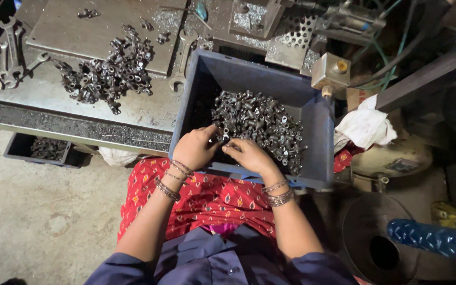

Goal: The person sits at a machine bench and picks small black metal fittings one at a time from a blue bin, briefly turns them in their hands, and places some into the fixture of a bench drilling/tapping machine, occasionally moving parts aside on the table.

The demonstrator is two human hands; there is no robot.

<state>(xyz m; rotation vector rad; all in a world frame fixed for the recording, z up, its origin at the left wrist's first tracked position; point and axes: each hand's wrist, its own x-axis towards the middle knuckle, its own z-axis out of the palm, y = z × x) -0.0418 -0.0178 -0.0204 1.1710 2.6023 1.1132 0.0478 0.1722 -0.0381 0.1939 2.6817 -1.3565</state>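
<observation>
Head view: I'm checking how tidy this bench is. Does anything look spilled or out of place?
Yes. A loose heap of small metal parts sprawls across the steel table, outside the blue bin both hands reach into. A white rag lies crumpled beside it.

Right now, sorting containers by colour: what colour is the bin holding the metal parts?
Dark blue-grey bin; head view shows it best.

Small dark metal fittings (259, 124), short tube-like bits, greasy grey, heaped loose in grey-blue plastic crate (317, 132). Pile fills right and middle of crate, left corner mostly bare. Pieces lie every which way, tangled together. Crate sits tilted against workbench edge, near rim over red patterned lap.
</observation>
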